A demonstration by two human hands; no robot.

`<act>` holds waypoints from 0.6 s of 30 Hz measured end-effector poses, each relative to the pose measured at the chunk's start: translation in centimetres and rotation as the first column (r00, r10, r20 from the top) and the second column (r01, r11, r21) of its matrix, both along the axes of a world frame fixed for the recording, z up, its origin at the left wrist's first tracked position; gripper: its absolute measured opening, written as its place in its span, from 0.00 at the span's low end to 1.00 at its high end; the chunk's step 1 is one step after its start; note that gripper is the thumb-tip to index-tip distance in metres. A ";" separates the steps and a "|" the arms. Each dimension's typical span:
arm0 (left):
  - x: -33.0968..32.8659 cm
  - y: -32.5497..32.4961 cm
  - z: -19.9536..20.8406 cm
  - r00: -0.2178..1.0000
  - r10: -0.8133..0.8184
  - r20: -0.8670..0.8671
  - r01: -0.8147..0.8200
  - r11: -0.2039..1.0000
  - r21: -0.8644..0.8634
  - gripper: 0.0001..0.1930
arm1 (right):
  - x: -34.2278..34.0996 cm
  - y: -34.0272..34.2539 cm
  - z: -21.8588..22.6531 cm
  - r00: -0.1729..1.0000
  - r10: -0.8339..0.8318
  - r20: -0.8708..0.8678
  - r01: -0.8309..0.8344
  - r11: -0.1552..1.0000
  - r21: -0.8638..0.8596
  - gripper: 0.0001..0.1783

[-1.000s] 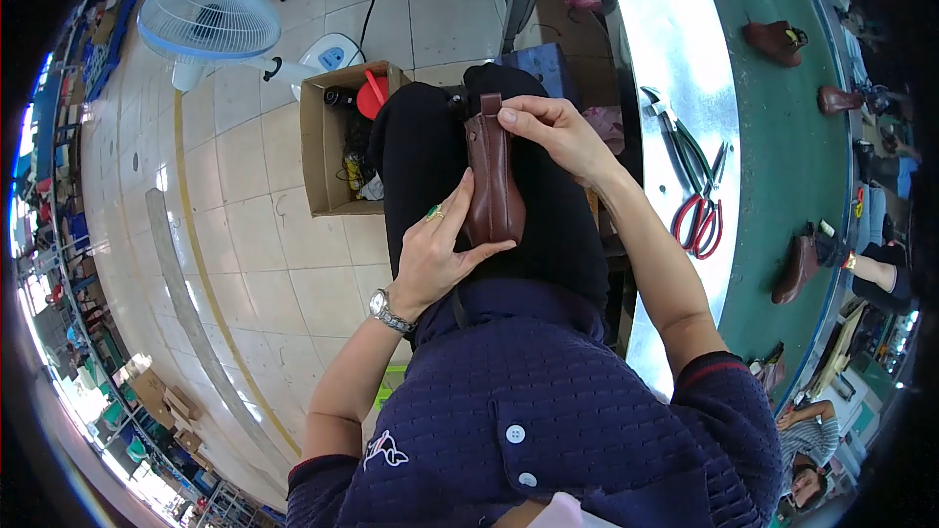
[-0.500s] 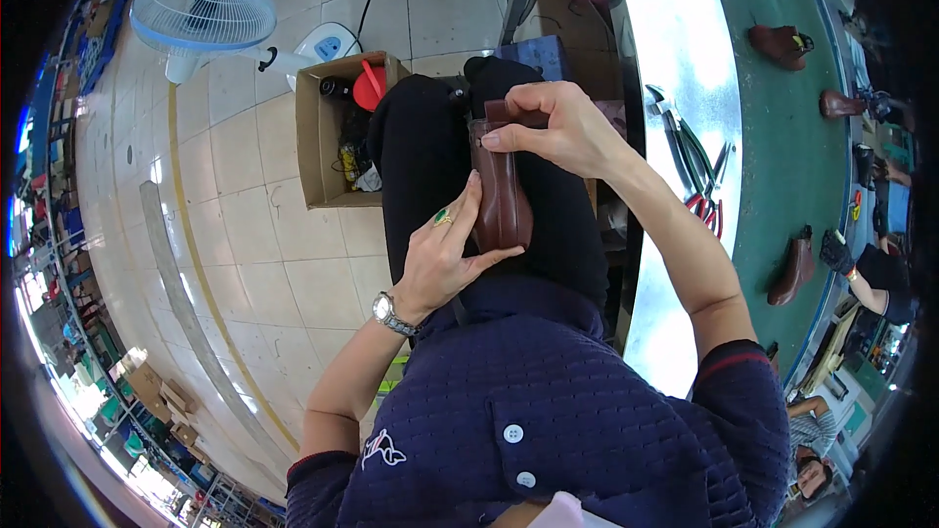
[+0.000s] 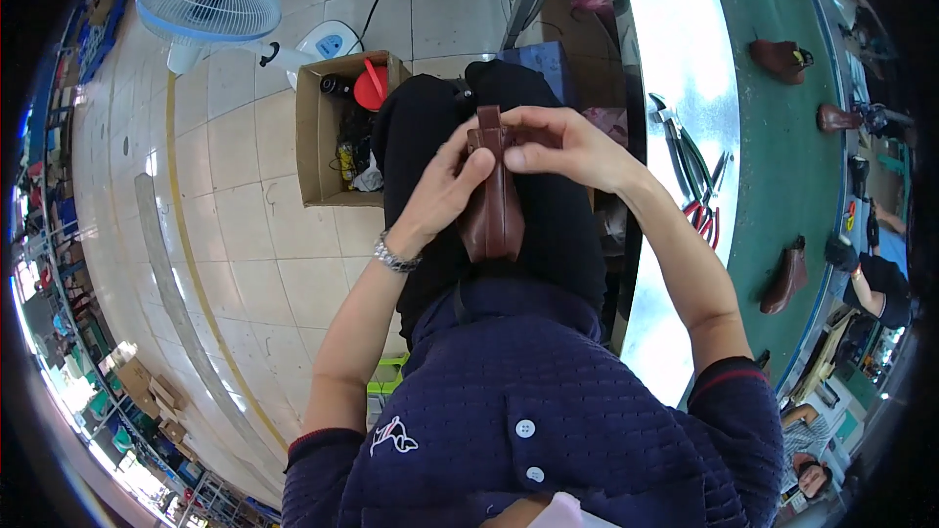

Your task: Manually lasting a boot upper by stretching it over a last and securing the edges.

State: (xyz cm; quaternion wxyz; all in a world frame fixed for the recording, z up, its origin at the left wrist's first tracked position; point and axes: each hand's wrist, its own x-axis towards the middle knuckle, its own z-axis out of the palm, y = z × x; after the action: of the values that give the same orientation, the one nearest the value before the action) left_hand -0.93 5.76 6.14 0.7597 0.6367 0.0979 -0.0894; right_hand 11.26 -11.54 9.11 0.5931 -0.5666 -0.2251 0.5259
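Observation:
A brown leather ankle boot point(image 3: 494, 217) with a seam down its middle rests over my lap, its narrow top end pointing away from me. My left hand point(image 3: 440, 194) is closed on the left side of the top, thumb lying on the leather and the other fingers mostly hidden behind it. From the right, my right hand point(image 3: 575, 152) pinches the top edge between thumb and curled fingers. A strip of the same leather, like a pull tab point(image 3: 489, 117), stands up between the two hands.
On the metal bench point(image 3: 675, 318) to my right lie pliers point(image 3: 693, 158) and other hand tools. Beyond it, a green belt point(image 3: 758, 186) carries several brown boots point(image 3: 785, 279). An open cardboard box point(image 3: 318, 171) and a fan point(image 3: 207, 2) stand left. A co-worker's gloved hand point(image 3: 841, 254) shows far right.
My left hand has moved up from the lower end of the boot to its top. The boot has turned slightly, and its tab now stands upright. My right hand has shifted a little right and down.

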 end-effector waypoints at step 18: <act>0.0 -2.8 -1.1 0.954 0.293 0.059 -0.296 0.954 0.051 0.21 | 0.2 1.0 0.8 0.983 0.080 0.166 -0.060 0.990 -0.127 0.37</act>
State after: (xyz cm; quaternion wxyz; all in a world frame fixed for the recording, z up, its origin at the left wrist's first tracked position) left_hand -0.94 2.95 4.99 0.7476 0.6391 0.1751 0.0439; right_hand 11.45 -10.53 9.92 0.5170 -0.6365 -0.2625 0.5087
